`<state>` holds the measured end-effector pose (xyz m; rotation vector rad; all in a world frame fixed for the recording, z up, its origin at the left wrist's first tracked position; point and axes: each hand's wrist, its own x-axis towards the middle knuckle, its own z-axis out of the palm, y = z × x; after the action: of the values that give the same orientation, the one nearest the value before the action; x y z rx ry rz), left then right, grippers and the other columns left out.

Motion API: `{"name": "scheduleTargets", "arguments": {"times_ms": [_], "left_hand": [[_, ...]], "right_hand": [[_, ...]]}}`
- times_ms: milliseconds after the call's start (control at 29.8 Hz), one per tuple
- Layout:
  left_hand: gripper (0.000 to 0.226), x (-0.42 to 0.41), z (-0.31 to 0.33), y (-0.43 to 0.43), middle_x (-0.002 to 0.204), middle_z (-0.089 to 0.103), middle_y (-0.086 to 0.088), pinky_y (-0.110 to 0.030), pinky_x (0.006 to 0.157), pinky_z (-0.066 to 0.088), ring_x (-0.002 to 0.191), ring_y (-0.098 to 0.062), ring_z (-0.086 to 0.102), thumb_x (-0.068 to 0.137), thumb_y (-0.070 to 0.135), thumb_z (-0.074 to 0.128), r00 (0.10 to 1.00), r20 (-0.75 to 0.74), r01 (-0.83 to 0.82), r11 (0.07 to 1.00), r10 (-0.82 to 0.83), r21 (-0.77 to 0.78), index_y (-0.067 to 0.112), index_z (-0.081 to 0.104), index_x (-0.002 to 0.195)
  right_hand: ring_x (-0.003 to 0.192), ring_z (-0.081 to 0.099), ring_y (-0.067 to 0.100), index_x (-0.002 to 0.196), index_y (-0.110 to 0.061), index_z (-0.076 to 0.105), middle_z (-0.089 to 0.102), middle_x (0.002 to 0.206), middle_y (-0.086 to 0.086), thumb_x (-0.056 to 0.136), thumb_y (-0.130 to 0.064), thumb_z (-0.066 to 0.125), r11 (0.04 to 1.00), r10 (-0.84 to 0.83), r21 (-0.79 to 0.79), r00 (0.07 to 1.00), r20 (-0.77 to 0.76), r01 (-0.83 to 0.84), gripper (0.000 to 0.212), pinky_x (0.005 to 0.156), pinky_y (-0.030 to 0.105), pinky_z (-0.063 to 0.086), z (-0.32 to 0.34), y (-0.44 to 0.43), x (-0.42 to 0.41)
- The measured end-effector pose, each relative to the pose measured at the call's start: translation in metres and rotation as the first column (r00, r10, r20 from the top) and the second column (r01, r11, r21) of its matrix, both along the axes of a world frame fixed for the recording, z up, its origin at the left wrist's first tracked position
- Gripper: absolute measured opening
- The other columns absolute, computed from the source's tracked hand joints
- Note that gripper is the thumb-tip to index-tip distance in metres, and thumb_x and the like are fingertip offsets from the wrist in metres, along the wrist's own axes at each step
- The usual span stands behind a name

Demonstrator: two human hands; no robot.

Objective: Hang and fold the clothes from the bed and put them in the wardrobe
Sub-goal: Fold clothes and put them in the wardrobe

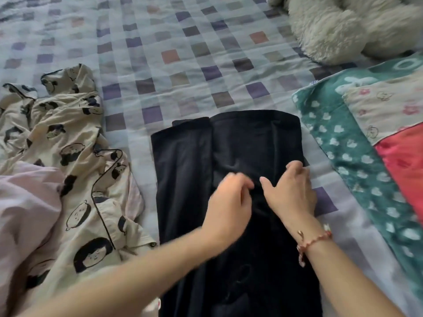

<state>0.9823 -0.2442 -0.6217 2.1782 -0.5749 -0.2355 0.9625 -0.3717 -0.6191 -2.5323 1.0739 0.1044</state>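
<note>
The dark garment (229,145) lies flat on the bed in the lower middle of the frame, a long, near-black rectangle of smooth, matte cloth. Its far end is squared off, with a narrower panel folded alongside at the left, and soft lengthwise creases run down it. Both your hands rest on its middle.

Your right hand (291,193) sits at the garment's right edge. The fingers are bent at the knuckles and curled over that edge, and the thumb is stretched out across the cloth, so that grip is closed on the fabric. Your left hand (229,202) is just beside it, close to the thumb. Its fingers are curled down onto a small pucker of cloth, but motion blur hides them, so you cannot tell whether that grip is clamped on the garment or only pressing it. A beaded red bracelet (315,240) with a small tassel circles your right wrist.

Under everything is the quilt (171,65), pale blue and lightly wrinkled, printed with small squares in purple, grey and rust.

At the left of the frame a cream pyjama top (68,145) lies crumpled, with dark piping and printed cartoon faces. A pale pink cloth (25,202) is heaped partly over its lower part.

At the right lies a teal towel (348,156) with a nubby pile and white motifs. On it sits a cream cloth (389,110) with tiny flowers, and a red cloth (405,161) lies below that.

In the upper right is a shaggy off-white plush toy (343,26).
</note>
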Motion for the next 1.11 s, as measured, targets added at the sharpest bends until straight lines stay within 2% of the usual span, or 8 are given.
{"name": "scheduleTargets", "arguments": {"times_ms": [168,336,504,638,739,806,907,1108], "left_hand": [[0.022,-0.094,-0.004,0.022,0.099,0.049,0.017,-0.02,0.086,0.039,0.094,0.0,0.048,0.093,0.042,0.042,0.944,-0.321,0.167,0.954,-0.081,0.25,0.027,0.051,0.106],[0.043,-0.101,0.008,0.009,0.107,0.059,-0.001,-0.035,0.088,0.027,0.109,-0.022,0.047,0.092,0.051,0.042,0.923,-0.304,0.381,0.664,-0.235,0.643,0.013,0.061,0.098],[0.057,-0.124,0.041,-0.013,0.068,0.045,-0.005,-0.031,0.069,0.032,0.083,-0.032,0.051,0.089,0.06,0.042,0.869,-0.325,0.492,0.591,-0.372,0.639,0.013,0.033,0.059],[0.061,-0.148,0.047,-0.028,0.063,0.057,-0.003,-0.025,0.046,0.001,0.054,-0.025,0.055,0.063,0.046,0.078,0.858,-0.2,0.481,0.603,-0.474,0.637,0.02,0.023,0.056],[0.061,-0.164,0.056,-0.036,0.043,0.007,0.006,-0.025,0.052,-0.009,0.032,-0.013,0.002,0.018,0.027,0.081,0.877,-0.116,0.414,0.611,-0.466,0.675,0.022,0.038,0.06],[0.048,-0.16,0.053,-0.043,0.06,0.049,0.003,-0.026,0.046,0.005,0.048,-0.014,0.048,0.058,0.02,0.078,0.917,-0.15,0.373,0.658,-0.37,0.654,0.013,0.049,0.095],[0.034,-0.139,0.04,-0.026,0.109,0.06,-0.008,-0.033,0.072,0.032,0.102,-0.03,0.058,0.087,0.026,0.059,0.918,-0.272,0.396,0.65,-0.287,0.649,0.01,0.044,0.112],[0.016,-0.103,0.053,0.011,0.087,0.064,-0.001,-0.034,0.076,0.049,0.091,-0.023,0.062,0.083,0.025,0.063,0.84,-0.454,0.533,0.606,-0.297,0.59,0.015,0.066,0.095]], "right_hand": [[0.107,0.053,0.038,0.118,0.0,0.044,0.053,0.121,0.02,0.095,-0.016,0.042,0.991,-0.002,0.131,0.998,-0.066,0.01,0.028,0.076,0.036,0.04,-0.008,-0.038,0.016],[0.088,0.052,0.036,0.091,-0.001,0.06,0.059,0.088,0.016,0.093,-0.015,0.047,0.965,-0.025,0.261,0.99,0.141,-0.013,0.019,0.064,0.03,0.035,-0.003,-0.06,0.001],[0.061,0.032,0.03,0.05,-0.013,0.024,0.028,0.052,0.007,0.094,-0.011,0.045,0.983,0.073,0.154,0.986,0.15,-0.096,0.049,0.059,0.039,0.028,0.018,-0.07,-0.004],[0.052,0.032,0.024,0.05,-0.011,0.027,0.031,0.052,0.007,0.095,-0.014,0.046,0.982,0.1,0.142,0.98,0.171,-0.125,0.049,0.055,0.034,0.016,0.028,-0.075,0.0],[0.075,0.048,0.033,0.064,-0.006,0.05,0.049,0.065,0.009,0.093,-0.014,0.049,0.964,0.176,0.162,0.962,0.209,-0.211,0.03,0.061,0.033,0.027,0.039,-0.069,-0.002],[0.101,0.054,0.031,0.104,-0.004,0.06,0.06,0.096,0.014,0.089,-0.01,0.052,0.945,0.253,0.156,0.944,0.211,-0.288,0.019,0.084,0.031,0.038,0.041,-0.057,-0.013],[0.094,0.055,0.024,0.103,-0.009,0.063,0.06,0.1,0.01,0.072,0.008,0.045,0.771,0.549,0.228,0.802,0.238,-0.595,0.04,0.086,0.033,0.043,0.049,-0.026,-0.056],[0.103,0.052,0.019,0.099,-0.026,0.055,0.062,0.103,-0.001,0.077,-0.008,0.051,0.437,0.899,0.466,0.36,-0.249,-0.769,0.028,0.102,0.029,0.028,0.048,-0.003,-0.123]]}}
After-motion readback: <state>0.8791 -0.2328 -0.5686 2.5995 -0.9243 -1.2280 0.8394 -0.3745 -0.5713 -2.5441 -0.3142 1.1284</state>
